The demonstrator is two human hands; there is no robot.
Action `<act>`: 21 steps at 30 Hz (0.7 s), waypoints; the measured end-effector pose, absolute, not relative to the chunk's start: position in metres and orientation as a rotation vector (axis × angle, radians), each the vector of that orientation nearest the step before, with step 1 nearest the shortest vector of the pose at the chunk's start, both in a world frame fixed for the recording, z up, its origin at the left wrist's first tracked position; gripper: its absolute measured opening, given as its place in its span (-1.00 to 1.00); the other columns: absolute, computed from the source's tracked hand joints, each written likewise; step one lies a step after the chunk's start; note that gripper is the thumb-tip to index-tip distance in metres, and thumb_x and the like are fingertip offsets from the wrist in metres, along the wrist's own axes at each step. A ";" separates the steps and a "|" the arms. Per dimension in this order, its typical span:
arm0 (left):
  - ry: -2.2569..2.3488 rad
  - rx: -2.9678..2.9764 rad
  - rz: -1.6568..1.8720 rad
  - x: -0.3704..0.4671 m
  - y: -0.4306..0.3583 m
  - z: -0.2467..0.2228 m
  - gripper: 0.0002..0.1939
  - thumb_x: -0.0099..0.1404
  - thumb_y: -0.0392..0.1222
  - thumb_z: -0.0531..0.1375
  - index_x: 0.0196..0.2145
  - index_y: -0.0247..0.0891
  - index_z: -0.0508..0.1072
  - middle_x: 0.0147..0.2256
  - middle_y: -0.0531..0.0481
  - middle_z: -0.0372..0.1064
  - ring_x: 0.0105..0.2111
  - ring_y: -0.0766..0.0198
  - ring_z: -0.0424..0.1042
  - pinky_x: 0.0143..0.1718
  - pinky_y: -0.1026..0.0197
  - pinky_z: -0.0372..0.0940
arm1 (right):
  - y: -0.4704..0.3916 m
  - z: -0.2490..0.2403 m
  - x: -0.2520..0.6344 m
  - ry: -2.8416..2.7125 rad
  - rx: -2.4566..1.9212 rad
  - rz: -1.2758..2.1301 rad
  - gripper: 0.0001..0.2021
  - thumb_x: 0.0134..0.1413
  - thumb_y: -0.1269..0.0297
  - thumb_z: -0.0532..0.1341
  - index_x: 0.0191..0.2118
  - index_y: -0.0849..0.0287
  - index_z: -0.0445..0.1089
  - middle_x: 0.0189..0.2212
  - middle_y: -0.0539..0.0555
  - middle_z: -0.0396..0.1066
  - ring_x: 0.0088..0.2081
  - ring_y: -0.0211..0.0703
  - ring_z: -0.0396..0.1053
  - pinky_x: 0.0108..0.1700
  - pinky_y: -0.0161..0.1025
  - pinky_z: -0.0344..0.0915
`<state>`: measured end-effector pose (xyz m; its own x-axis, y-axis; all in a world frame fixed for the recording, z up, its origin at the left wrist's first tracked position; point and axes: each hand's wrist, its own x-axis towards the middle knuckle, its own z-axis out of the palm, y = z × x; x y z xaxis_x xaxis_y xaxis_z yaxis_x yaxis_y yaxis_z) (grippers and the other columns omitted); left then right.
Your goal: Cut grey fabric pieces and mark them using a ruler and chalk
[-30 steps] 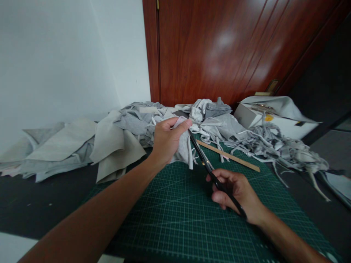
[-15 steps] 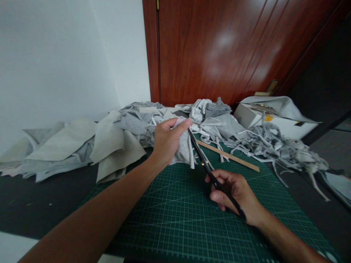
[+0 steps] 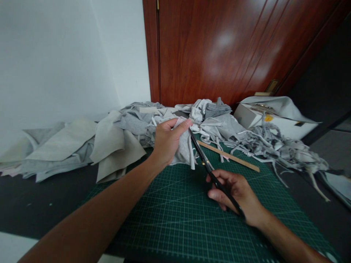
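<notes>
My left hand pinches a small piece of light grey fabric between thumb and fingers, and the cloth hangs down above the mat. A pair of black-handled scissors is gripped in my right hand, with its blades pointing up and away. The blade tips reach the fabric's right edge, close beside my left thumb. A narrow rolled strip hangs along that edge. Whether the blades are fully closed is hard to make out.
Beneath both hands lies a green cutting mat, with a wooden ruler on it. Fabric pieces are heaped at the left and back. Tangled grey strips lie at the right, before a white box. A wooden door stands behind.
Both hands are nearly where they were. The fingers of my right hand have shifted slightly on the scissors, and their handles look a little closer together.
</notes>
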<state>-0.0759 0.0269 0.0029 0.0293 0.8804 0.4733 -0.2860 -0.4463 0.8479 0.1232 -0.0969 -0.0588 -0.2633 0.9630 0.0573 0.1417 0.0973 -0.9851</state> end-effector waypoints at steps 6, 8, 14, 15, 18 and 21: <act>0.662 1.353 1.580 -0.075 0.026 0.004 -0.76 0.22 -0.02 0.44 -0.47 -0.21 0.59 -0.48 0.05 0.48 -0.45 0.29 0.39 -0.39 0.23 0.27 | -0.097 -0.059 0.122 -1.539 -1.162 1.264 -0.54 -0.07 0.02 0.58 -0.21 0.16 0.43 -0.60 -0.17 0.30 -0.68 -0.39 0.16 -0.63 -0.40 0.05; 0.661 1.349 1.575 -0.075 0.025 0.004 -0.76 0.21 -0.02 0.44 -0.47 -0.20 0.60 -0.48 0.05 0.48 -0.45 0.29 0.39 -0.38 0.22 0.27 | -0.097 -0.058 0.122 -1.536 -1.180 1.266 -0.53 -0.07 0.00 0.59 -0.21 0.15 0.43 -0.61 -0.17 0.29 -0.68 -0.38 0.16 -0.63 -0.39 0.04; 0.604 1.269 1.550 -0.075 0.024 0.007 -0.84 0.16 -0.08 0.39 -0.44 -0.20 0.62 -0.48 0.04 0.46 -0.47 0.28 0.39 -0.39 0.20 0.27 | -0.097 -0.057 0.122 -1.536 -1.175 1.251 -0.54 -0.08 0.01 0.59 -0.22 0.15 0.43 -0.61 -0.18 0.28 -0.68 -0.39 0.15 -0.62 -0.40 0.04; 0.597 1.256 1.550 -0.075 0.024 0.007 -0.86 0.14 -0.10 0.38 -0.47 -0.20 0.59 -0.50 0.05 0.43 -0.47 0.28 0.38 -0.39 0.20 0.27 | -0.097 -0.058 0.122 -1.541 -1.170 1.244 -0.54 -0.08 0.02 0.59 -0.22 0.15 0.43 -0.61 -0.18 0.29 -0.68 -0.39 0.15 -0.62 -0.40 0.04; 0.566 1.218 1.577 -0.075 0.025 0.008 -0.89 0.06 -0.17 0.36 -0.51 -0.19 0.50 -0.52 0.08 0.37 -0.48 0.28 0.36 -0.37 0.20 0.28 | -0.097 -0.058 0.122 -1.550 -1.152 1.231 -0.55 -0.06 0.03 0.58 -0.21 0.16 0.43 -0.62 -0.18 0.29 -0.68 -0.39 0.14 -0.61 -0.40 0.03; 0.547 1.170 1.608 -0.076 0.026 0.009 -0.87 -0.01 -0.22 0.38 -0.46 -0.20 0.51 -0.46 0.08 0.42 -0.45 0.30 0.38 -0.35 0.22 0.30 | -0.096 -0.058 0.122 -1.544 -1.159 1.233 -0.55 -0.06 0.03 0.58 -0.21 0.15 0.43 -0.62 -0.18 0.29 -0.68 -0.39 0.14 -0.62 -0.40 0.03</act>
